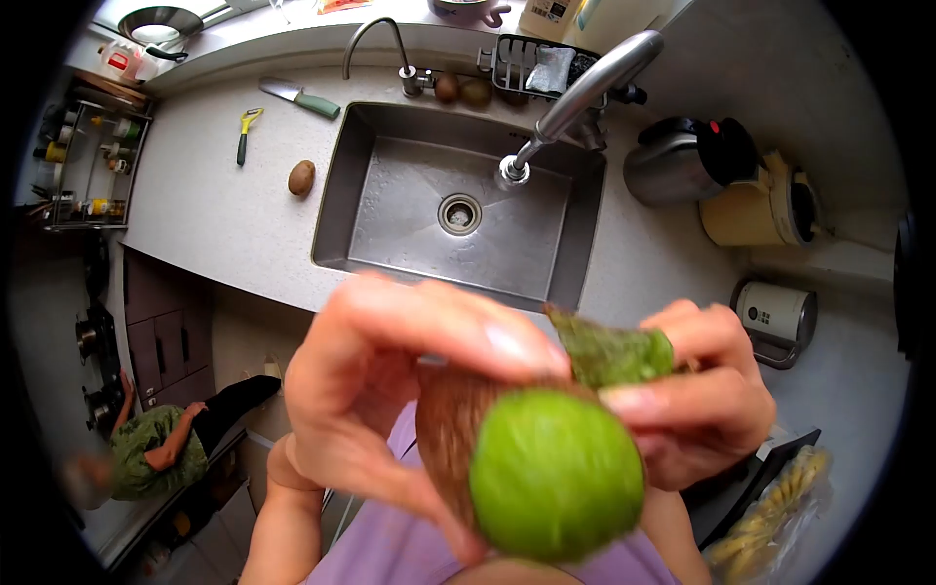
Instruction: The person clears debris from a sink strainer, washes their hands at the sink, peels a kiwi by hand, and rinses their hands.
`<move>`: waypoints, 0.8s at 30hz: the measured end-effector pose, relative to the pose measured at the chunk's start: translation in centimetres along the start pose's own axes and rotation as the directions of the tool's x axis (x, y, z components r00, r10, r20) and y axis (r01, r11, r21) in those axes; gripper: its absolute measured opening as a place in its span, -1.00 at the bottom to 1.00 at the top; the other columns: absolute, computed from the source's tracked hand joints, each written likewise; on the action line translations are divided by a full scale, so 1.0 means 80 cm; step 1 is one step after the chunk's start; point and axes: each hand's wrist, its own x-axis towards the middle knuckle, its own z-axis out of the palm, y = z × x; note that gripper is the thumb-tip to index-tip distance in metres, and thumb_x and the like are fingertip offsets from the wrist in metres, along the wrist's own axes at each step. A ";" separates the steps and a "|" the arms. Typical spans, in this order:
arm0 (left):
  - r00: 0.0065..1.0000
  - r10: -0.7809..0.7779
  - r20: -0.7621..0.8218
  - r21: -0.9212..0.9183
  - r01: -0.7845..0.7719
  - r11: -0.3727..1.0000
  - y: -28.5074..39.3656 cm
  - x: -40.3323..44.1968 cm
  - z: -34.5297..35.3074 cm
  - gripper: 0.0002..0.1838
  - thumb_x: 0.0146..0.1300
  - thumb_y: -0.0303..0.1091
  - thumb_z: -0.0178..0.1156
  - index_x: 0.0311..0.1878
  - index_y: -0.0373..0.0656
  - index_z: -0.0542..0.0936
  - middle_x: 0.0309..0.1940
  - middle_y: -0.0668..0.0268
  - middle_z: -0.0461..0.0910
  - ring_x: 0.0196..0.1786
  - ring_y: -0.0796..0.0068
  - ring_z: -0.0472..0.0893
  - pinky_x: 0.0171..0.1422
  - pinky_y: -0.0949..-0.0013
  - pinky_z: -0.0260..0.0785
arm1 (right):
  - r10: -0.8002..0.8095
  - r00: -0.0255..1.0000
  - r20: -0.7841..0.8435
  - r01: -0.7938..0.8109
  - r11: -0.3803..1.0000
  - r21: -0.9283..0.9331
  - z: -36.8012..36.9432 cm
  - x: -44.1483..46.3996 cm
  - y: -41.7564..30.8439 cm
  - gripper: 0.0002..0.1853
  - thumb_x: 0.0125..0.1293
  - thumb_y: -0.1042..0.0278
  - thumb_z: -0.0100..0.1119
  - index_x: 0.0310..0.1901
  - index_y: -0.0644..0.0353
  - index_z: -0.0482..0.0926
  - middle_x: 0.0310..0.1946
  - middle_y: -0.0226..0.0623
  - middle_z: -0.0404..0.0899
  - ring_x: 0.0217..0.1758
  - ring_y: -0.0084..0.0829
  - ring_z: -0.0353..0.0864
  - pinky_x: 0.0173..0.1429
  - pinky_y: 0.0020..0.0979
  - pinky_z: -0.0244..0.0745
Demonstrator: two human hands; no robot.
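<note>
Near the sink (pixel 409 185), left hand (pixel 356 341) clasps kiwi (pixel 556 475), right hand (pixel 712 390) pinches peel (pixel 619 356).

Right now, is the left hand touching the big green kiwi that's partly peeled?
Touching: in the head view, the left hand wraps around the partly peeled kiwi, pressing its brown, unpeeled side.

The person wears a plain light-purple top (pixel 366 548); below it the forearms (pixel 283 526) are bare, as are the left hand (pixel 346 370) and right hand (pixel 717 400), with rounded fingernails (pixel 509 341)
</note>
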 end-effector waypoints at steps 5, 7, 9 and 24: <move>0.981 -0.174 -0.087 0.081 0.181 0.980 -0.046 0.017 -0.043 -0.16 0.07 0.17 0.30 0.20 -0.29 0.27 0.05 0.13 0.43 0.07 0.33 0.55 0.03 0.19 0.59 | 0.323 0.941 -0.102 -0.297 0.932 0.210 0.018 0.007 0.038 -0.76 0.13 0.62 0.28 -0.12 0.28 0.66 -0.16 -0.22 0.55 -0.16 -0.51 0.59 -0.08 -0.50 0.61; 0.977 -0.202 -0.065 0.065 0.206 0.976 -0.056 0.020 -0.048 -0.19 0.12 0.15 0.27 0.21 -0.28 0.26 0.06 0.15 0.43 0.08 0.33 0.55 0.04 0.18 0.60 | 0.358 0.929 -0.099 -0.327 0.915 0.236 0.023 0.011 0.055 -0.79 0.17 0.61 0.25 -0.13 0.28 0.65 -0.16 -0.25 0.55 -0.13 -0.51 0.59 -0.05 -0.49 0.62; 0.977 -0.166 -0.131 0.030 0.171 0.985 -0.064 0.022 -0.046 -0.29 0.20 0.05 0.20 0.23 -0.25 0.24 0.04 0.19 0.46 0.07 0.32 0.57 0.04 0.17 0.60 | 0.381 0.919 -0.098 -0.350 0.905 0.239 0.027 0.013 0.069 -0.81 0.19 0.58 0.24 -0.14 0.29 0.65 -0.18 -0.26 0.56 -0.13 -0.50 0.60 -0.06 -0.50 0.62; 0.985 -0.068 -0.156 0.178 0.095 0.979 -0.100 0.026 -0.071 -0.38 0.17 -0.12 0.29 0.19 -0.29 0.34 0.08 0.18 0.39 0.08 0.32 0.53 0.08 0.20 0.58 | 0.253 0.952 -0.175 -0.262 0.964 -0.032 0.039 0.017 0.103 -0.87 0.12 0.57 0.28 -0.26 0.34 0.60 -0.30 -0.20 0.60 -0.30 -0.49 0.66 -0.22 -0.52 0.55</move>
